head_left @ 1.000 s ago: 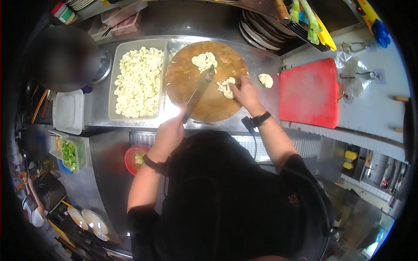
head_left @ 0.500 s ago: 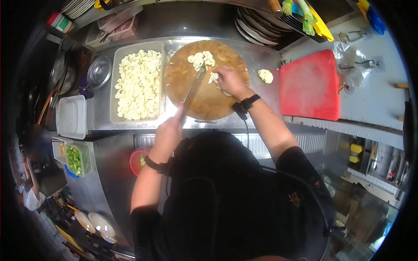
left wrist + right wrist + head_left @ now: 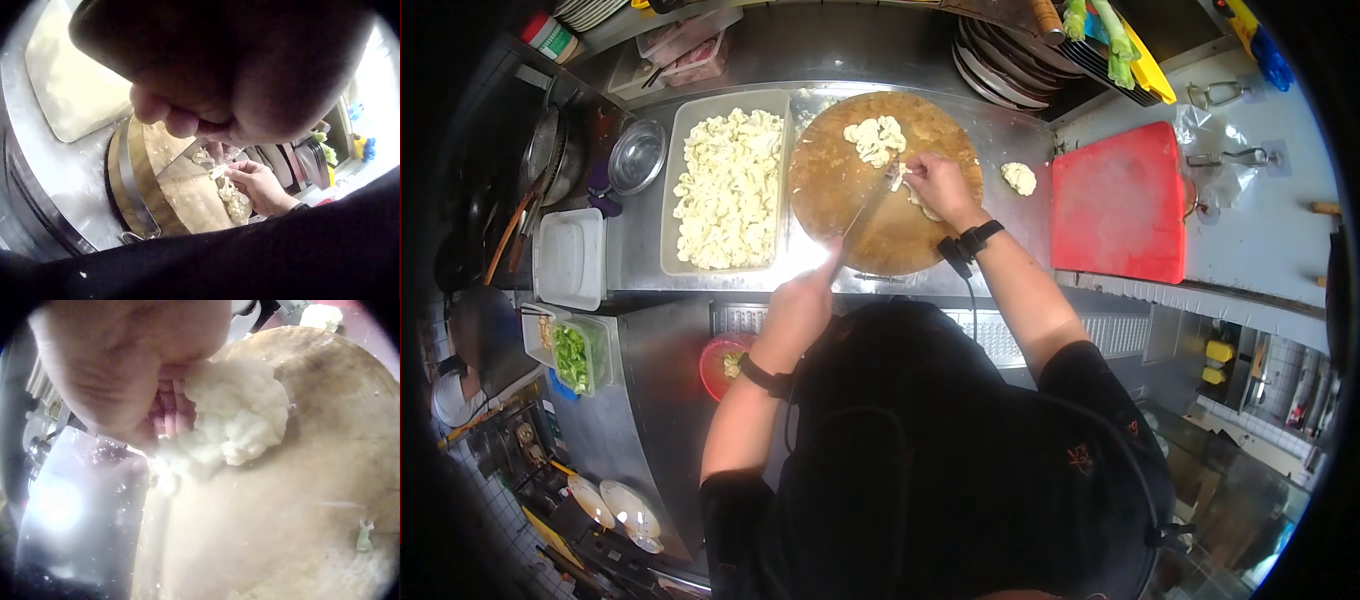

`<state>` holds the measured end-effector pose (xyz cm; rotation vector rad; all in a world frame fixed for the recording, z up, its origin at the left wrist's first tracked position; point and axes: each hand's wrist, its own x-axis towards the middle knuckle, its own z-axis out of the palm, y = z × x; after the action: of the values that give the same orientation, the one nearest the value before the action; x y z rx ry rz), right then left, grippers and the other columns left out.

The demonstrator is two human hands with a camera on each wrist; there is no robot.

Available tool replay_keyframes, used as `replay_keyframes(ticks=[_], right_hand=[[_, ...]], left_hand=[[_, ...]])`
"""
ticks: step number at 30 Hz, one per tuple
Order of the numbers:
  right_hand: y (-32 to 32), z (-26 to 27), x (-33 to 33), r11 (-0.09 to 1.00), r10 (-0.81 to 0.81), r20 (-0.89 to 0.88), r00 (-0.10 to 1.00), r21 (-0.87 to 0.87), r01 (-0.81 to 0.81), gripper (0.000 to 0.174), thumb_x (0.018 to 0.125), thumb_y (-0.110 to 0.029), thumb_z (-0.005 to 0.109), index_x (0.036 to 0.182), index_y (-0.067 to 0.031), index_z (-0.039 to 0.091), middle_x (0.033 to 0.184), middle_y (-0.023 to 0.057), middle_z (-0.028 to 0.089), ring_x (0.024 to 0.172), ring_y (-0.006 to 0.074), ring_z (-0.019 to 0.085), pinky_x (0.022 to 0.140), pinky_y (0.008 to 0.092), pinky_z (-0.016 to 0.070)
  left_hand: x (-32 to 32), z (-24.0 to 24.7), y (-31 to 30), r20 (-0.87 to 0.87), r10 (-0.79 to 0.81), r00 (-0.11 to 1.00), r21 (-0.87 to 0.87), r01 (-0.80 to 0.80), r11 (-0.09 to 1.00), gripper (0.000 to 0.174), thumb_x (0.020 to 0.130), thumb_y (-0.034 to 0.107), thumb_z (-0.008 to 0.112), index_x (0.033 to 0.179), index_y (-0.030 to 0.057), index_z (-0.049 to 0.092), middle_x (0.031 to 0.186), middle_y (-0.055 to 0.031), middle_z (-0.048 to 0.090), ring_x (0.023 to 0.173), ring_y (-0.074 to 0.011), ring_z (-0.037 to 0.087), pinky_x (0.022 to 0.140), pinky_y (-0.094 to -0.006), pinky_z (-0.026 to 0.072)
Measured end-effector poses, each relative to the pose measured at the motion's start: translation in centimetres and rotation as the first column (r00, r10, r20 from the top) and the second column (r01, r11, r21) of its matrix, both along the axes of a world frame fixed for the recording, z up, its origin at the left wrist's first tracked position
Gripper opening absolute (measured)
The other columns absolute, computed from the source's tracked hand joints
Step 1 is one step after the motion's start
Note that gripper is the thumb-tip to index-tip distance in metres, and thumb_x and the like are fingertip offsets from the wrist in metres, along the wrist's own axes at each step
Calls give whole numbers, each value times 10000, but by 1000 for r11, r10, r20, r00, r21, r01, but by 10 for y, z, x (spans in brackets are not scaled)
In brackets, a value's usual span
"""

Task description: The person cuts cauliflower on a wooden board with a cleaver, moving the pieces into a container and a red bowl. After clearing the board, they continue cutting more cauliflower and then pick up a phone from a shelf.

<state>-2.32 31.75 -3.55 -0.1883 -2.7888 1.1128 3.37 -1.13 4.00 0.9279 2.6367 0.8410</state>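
Note:
My left hand (image 3: 800,312) grips the handle of a broad kitchen knife (image 3: 862,215), its blade slanting over the round wooden chopping board (image 3: 830,215). At the blade's far end, the right hand (image 3: 940,190) pinches a piece of cauliflower (image 3: 244,419). Thumb and fingertips (image 3: 232,170) meet right beside the blade in the left wrist view. Below the hand, more of that piece shows on the board. Cut cauliflower florets (image 3: 875,138) lie in a cluster toward the board's back. The knife handle is hidden inside the left fist.
Left of the board stands a pale tub (image 3: 668,215) heaped with cauliflower. One loose floret (image 3: 1019,179) lies on the steel counter to the right, before a red cutting board (image 3: 1120,205). Dark stacked plates (image 3: 1010,65) stand behind. A metal bowl (image 3: 638,157) is farther left.
The right hand has moved left from the cauliflower's right side to the blade's far end. The knife tip has come away from the florets at the back and now meets the right fingertips.

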Motion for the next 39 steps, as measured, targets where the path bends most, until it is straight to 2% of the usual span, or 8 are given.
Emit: replay_keyframes(ticks=[15, 17, 22, 25, 28, 32, 35, 39], right_hand=[[4, -4, -2, 996, 46, -117, 992, 78, -37, 98, 851, -90, 774, 873, -10, 723, 910, 171, 723, 872, 365, 704, 791, 439, 567], [4, -4, -1, 993, 94, -157, 983, 85, -81, 85, 864, -89, 758, 880, -11, 725, 912, 171, 722, 872, 366, 704, 794, 441, 567], [2, 1, 7, 973, 207, -127, 970, 129, -190, 114, 906, -112, 712, 952, -10, 735, 994, 169, 729, 914, 376, 702, 822, 457, 570], [4, 5, 19, 973, 9, -382, 924, 217, 80, 225, 905, -192, 736, 1026, -4, 720, 1068, 184, 724, 960, 395, 698, 842, 477, 568], [16, 27, 50, 943, -246, -69, 967, 214, 255, 376, 900, -307, 758, 1093, 10, 697, 1100, 213, 712, 992, 411, 693, 855, 486, 569], [14, 28, 74, 950, -244, 176, 954, 243, 198, 464, 896, -380, 775, 1094, 30, 685, 1058, 229, 703, 980, 416, 691, 848, 479, 569], [9, 19, 76, 982, -190, 207, 960, 63, 180, 425, 872, -323, 793, 1099, 20, 687, 1042, 231, 695, 985, 418, 687, 855, 480, 564], [17, 6, 70, 974, -203, 35, 979, 111, 198, 354, 845, -213, 797, 1103, 2, 687, 1040, 224, 692, 1005, 419, 676, 872, 482, 557]], left_hand=[[-11, -21, 20, 79, 40, 996, -46, -36, 998, 739, 947, 8, 595, 1633, 177, 379, 762, -262, 671, 667, -407, 665, 692, -484, 548], [-17, -13, 15, 411, 145, 900, 70, -190, 979, 706, 960, 47, 563, 1628, 177, 375, 862, -304, 681, 816, -471, 694, 744, -523, 531], [-17, -16, 18, 461, 175, 870, 78, -236, 969, 719, 979, 61, 579, 1643, 214, 351, 823, -303, 662, 729, -421, 658, 722, -459, 530], [-12, -11, 16, 409, 183, 894, 48, -222, 974, 723, 976, 41, 599, 1637, 233, 380, 825, -290, 661, 692, -382, 656, 713, -407, 537], [-3, 2, 2, 277, 129, 952, 97, -161, 982, 698, 961, 41, 588, 1616, 206, 412, 882, -290, 676, 791, -441, 675, 743, -479, 535], [-3, 4, -6, 136, -33, 990, 70, 24, 997, 667, 936, 23, 584, 1575, 178, 472, 916, -267, 688, 854, -454, 681, 758, -534, 535], [-4, -5, -2, 97, -90, 991, 114, 78, 990, 681, 947, 20, 619, 1586, 200, 466, 868, -267, 685, 821, -452, 675, 747, -518, 526], [-5, 6, 1, 139, -86, 987, 74, 77, 994, 680, 950, 24, 620, 1586, 207, 468, 858, -266, 680, 817, -455, 672, 743, -513, 527]])
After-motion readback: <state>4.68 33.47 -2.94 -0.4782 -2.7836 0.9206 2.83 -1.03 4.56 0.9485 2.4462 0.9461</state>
